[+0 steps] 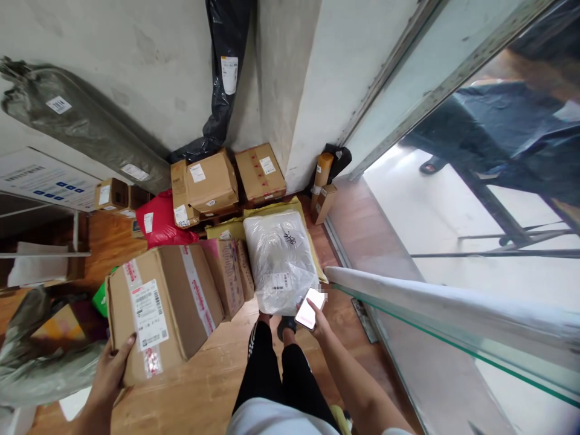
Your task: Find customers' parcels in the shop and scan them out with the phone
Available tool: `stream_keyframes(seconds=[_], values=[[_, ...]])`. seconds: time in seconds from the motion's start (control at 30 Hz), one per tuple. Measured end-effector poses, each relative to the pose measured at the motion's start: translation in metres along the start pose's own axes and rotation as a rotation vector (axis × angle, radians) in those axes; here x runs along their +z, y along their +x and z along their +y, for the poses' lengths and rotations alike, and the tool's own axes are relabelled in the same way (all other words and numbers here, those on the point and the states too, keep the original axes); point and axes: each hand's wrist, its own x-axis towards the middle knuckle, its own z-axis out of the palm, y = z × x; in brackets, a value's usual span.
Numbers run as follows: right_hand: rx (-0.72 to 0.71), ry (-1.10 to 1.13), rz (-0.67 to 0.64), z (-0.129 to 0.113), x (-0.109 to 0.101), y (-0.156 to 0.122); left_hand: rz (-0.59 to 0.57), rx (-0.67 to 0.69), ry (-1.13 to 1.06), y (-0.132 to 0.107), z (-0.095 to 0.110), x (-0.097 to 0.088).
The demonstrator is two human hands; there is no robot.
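A brown cardboard box [174, 308] with a white shipping label and red-printed tape is gripped at its near left edge by my left hand [116, 362]. My thumb lies on its front face; the other fingers are mostly hidden behind it. My right hand [321, 325] is wrapped round a smartphone [310, 309], its screen bright and facing up. Just beyond the phone is a clear-wrapped white parcel [281, 254] with black handwriting and a label. Another taped carton [229, 275] shows right behind the held box.
Along the wall sit a red bag parcel [165, 219], cardboard boxes [211, 184] and a long grey wrapped roll [86, 115]. A tall black wrapped parcel [220, 90] leans in the corner. On my right runs a glass panel [453, 338]. Grey plastic sacking [45, 374] lies at the left.
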Motion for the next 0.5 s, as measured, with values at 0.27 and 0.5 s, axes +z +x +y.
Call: stream_keyframes(seconds=[0.27,0.5], values=[[-0.037,0.021,0.028,-0.004,0.016,0.003,-0.021,0.096,0.077,-0.014,0.010,0.014],[-0.023,-0.045,0.003,-0.017,0.019,0.003,-0.040,0.195,0.163,-0.010,0.024,0.033]])
